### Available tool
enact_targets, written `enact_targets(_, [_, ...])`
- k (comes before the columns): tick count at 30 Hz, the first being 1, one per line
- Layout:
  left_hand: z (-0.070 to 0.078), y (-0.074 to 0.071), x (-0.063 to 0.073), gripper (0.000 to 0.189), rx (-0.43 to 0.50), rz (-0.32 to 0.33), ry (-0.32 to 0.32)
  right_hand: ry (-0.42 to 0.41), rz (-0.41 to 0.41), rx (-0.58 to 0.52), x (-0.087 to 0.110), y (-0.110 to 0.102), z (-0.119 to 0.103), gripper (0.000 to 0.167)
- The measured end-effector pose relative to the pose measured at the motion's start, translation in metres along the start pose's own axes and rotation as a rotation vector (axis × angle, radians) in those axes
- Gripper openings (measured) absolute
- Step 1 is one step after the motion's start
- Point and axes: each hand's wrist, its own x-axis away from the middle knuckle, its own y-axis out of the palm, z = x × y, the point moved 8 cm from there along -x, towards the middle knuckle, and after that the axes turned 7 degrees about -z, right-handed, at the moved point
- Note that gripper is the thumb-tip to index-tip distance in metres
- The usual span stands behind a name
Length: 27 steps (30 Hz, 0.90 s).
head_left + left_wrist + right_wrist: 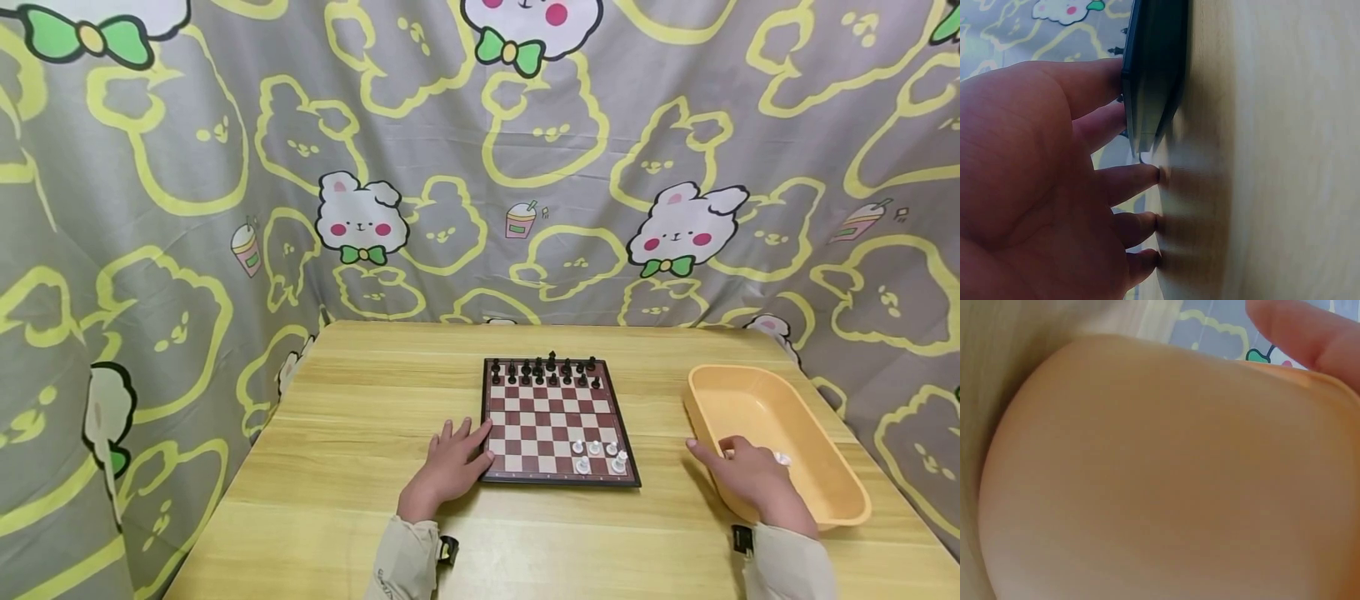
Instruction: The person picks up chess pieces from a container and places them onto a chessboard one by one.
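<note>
A chessboard (551,433) with dark red and white squares lies on the table. Black chess pieces (552,379) line its far two rows; several white chess pieces (595,447) stand at its near right corner. My left hand (448,467) rests at the board's left edge. Its thumb and index finger touch the board's rim (1155,81), while the other fingertips meet the tabletop. My right hand (753,475) reaches over the near left wall of an orange basin (780,408), thumb spread outside it, fingers partly hidden. A white piece (782,458) shows beside that hand.
The wooden table (360,400) stretches left of the board and in front of it. A grey patterned curtain (442,275) hangs close behind the table and along both sides. The right wrist view is mostly filled by the basin's outer wall (1166,475).
</note>
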Motion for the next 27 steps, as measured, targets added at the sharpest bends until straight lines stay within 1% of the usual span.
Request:
enact_targets(8, [-0.002, 0.0003, -0.0006, 0.055, -0.005, 0.003, 0.001, -0.009, -0.008, -0.038, -0.0011, 0.001, -0.0009, 0.087])
enact_targets(15, [-0.0008, -0.0003, -0.0005, 0.055, -0.01, 0.002, 0.003, 0.013, -0.013, -0.085, 0.0, 0.0034, 0.0003, 0.069])
enact_targets(18, [-0.0008, -0.0003, -0.0006, 0.055, -0.01, 0.0, -0.001, 0.015, -0.002, -0.097, -0.0001, 0.0031, -0.0003, 0.064])
enact_targets(23, [0.0001, -0.001, -0.0011, 0.055, -0.01, -0.001, 0.003, 0.018, -0.002, -0.095, 0.0004, 0.0026, -0.0008, 0.062])
enact_targets(25, [0.0001, -0.0008, -0.0011, 0.055, -0.01, -0.002, 0.006, 0.021, -0.008, -0.093, 0.0005, 0.0024, -0.0001, 0.065])
enact_targets(27, [-0.0001, -0.0006, -0.001, 0.055, -0.01, -0.004, 0.001, 0.018, -0.014, -0.095, -0.0001, 0.0024, 0.0011, 0.072])
